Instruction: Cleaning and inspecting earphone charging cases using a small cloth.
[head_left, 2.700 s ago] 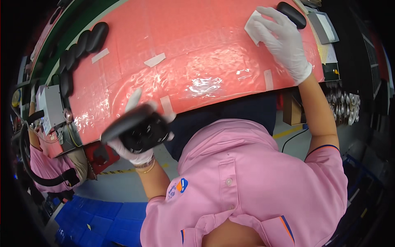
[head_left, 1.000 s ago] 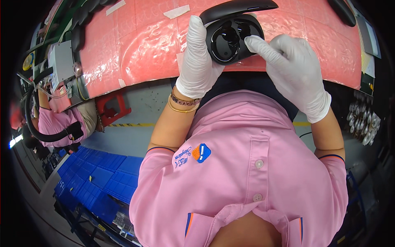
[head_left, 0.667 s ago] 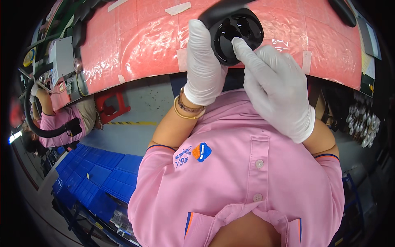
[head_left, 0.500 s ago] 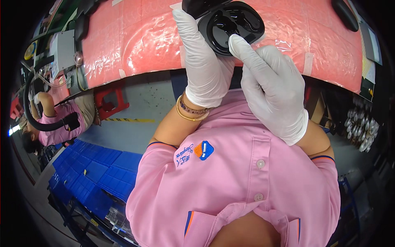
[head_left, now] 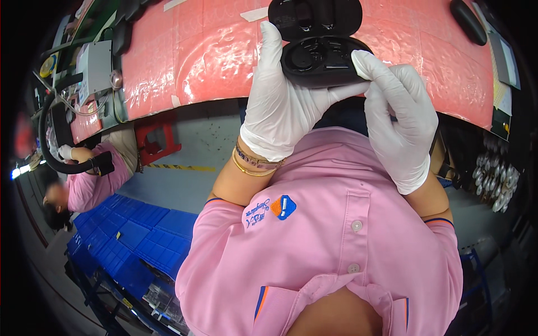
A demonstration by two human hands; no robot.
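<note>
A black earphone charging case (head_left: 322,79) is held above the front edge of the bench with its lid (head_left: 314,15) raised. Glossy, shaped recesses show inside it, and dark pieces like ear-hook earphones seem to lie there, hard to make out against the black. My left hand (head_left: 280,106), in a white glove, grips the case from its left and below, thumb up along the side. At the case's right end, my gloved right hand (head_left: 399,109) has its thumb and forefinger closed on the rim; its other fingers are curled.
Pink padded sheeting covers the bench (head_left: 213,61). A closed black case (head_left: 469,21) lies at the far right. To the left stand a grey box (head_left: 96,67) and a black hose (head_left: 43,131). A co-worker (head_left: 92,179) sits farther left. Blue bins (head_left: 134,235) are behind.
The case has moved slightly right and tipped, so its raised lid now shows fully. My right fingertips have gone from inside the tray to its right rim. The co-worker's head is turned differently.
</note>
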